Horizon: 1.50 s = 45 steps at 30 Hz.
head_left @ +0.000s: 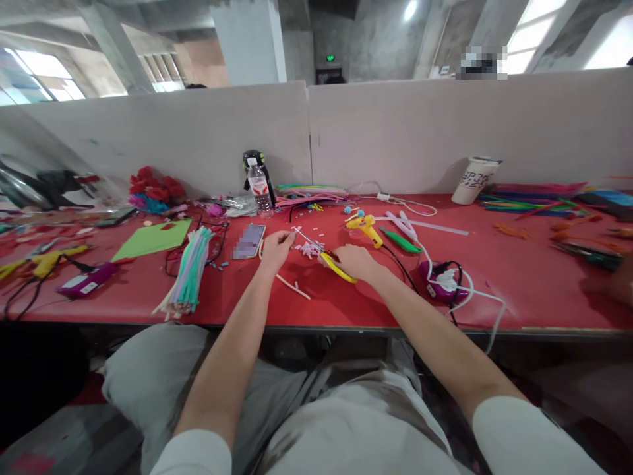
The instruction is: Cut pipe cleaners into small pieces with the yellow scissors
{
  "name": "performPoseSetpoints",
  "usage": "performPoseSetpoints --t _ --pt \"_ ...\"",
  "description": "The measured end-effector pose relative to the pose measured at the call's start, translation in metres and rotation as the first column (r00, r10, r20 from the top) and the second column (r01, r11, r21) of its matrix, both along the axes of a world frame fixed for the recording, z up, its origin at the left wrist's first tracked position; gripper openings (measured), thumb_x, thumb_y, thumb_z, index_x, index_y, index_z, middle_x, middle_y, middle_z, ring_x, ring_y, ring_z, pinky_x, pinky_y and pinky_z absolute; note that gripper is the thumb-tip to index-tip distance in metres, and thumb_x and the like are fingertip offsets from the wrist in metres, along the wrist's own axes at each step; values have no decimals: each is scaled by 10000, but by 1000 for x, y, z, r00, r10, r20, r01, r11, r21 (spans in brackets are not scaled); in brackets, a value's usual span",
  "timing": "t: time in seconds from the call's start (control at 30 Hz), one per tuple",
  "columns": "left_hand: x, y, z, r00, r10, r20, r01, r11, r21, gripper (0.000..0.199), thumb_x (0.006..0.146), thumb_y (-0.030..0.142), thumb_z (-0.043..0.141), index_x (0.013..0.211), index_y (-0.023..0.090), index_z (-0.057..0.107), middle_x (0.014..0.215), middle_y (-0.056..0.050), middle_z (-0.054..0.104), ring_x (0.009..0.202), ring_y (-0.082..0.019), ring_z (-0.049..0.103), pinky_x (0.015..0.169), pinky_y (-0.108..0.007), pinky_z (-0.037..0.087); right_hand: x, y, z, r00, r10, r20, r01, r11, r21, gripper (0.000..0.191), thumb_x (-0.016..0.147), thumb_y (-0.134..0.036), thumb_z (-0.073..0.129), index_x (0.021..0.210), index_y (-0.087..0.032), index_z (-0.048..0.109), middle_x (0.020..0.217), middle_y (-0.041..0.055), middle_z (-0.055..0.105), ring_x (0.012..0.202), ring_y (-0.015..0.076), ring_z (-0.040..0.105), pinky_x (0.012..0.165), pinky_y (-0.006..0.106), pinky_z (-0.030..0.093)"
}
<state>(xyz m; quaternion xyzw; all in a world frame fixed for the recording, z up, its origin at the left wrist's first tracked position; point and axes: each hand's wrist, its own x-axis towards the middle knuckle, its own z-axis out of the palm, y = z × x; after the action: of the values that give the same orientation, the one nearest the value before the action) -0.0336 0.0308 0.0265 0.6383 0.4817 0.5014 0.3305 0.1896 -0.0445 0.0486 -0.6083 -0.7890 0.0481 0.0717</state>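
Yellow-handled scissors (339,267) are held in my right hand (355,262), their blades pointing up and left toward my other hand. My left hand (277,251) is pinched around a thin pale strip whose end shows near the scissor tips. Between the two hands, a small pile of short lilac pieces (310,249) lies on the red table (316,310). A pale stem (293,287) rests on the table just below my left hand.
A phone (249,241) and a bundle of pastel pipe cleaners (190,274) lie to the left. A yellow glue gun (368,230), a green pen-like tool (401,241) and a purple power box (445,282) are on the right. A bottle (260,188) stands behind.
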Motion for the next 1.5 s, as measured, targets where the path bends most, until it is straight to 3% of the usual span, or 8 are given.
performPoseSetpoints --t 0.3,0.47,0.7,0.87,0.97,1.17,1.33,1.5 --pt "1 36 7 1000 -12 -24 12 1000 9 259 784 413 663 775 157 699 649 -25 645 580 -135 541 592 -259 411 -8 26 4 996 -12 90 16 999 -42 617 980 -593 278 1027 -135 689 1024 201 709 970 281 686 795 322 478" --pt "19 53 8 999 -44 -30 44 999 0 224 786 373 665 733 157 689 640 -25 650 561 -137 551 593 -270 417 4 36 3 995 -57 80 61 996 -59 666 974 -625 253 1030 -120 684 1016 205 707 958 268 689 799 311 482" --pt "44 60 20 999 -39 -28 39 999 -9 213 777 350 668 709 149 681 608 -23 647 547 -138 558 583 -263 428 15 40 -1 985 -169 25 171 984 -60 659 962 -642 280 1071 -125 674 1046 204 699 968 260 682 812 320 481" --pt "25 51 16 985 -11 -172 17 999 32 216 777 374 662 724 172 715 683 -51 706 621 -177 621 622 -286 453 23 41 -4 962 -272 -36 270 961 -52 680 948 -667 275 1055 -127 675 1018 191 703 948 280 682 773 341 485" --pt "0 34 10 936 -40 -350 75 994 86 189 754 379 694 767 204 762 776 -64 746 734 -216 668 695 -308 478 30 40 -2 945 -312 -103 310 950 -28 730 919 -725 264 976 -131 685 952 176 709 916 268 680 741 318 470" --pt "-28 18 0 806 -214 -552 238 971 -29 240 787 360 671 949 220 778 955 -62 760 871 -221 687 815 -308 526 36 39 -6 917 -328 -226 340 940 19 722 810 -831 353 735 -181 660 764 112 693 757 240 662 571 291 379" --pt "-16 53 3 712 89 -697 -72 996 54 353 849 165 546 1178 140 672 1203 -125 681 1110 -230 637 1028 -338 461 34 39 -13 922 -313 -229 333 941 57 686 803 -818 388 687 -192 642 724 92 688 716 216 643 545 279 333" --pt "10 91 2 626 38 -779 -61 998 -1 511 827 88 497 1333 130 554 1416 -150 545 1305 -232 524 1103 -329 393 32 40 -10 917 -341 -206 357 933 45 586 836 -734 433 708 -202 642 751 77 695 724 200 637 545 274 320"
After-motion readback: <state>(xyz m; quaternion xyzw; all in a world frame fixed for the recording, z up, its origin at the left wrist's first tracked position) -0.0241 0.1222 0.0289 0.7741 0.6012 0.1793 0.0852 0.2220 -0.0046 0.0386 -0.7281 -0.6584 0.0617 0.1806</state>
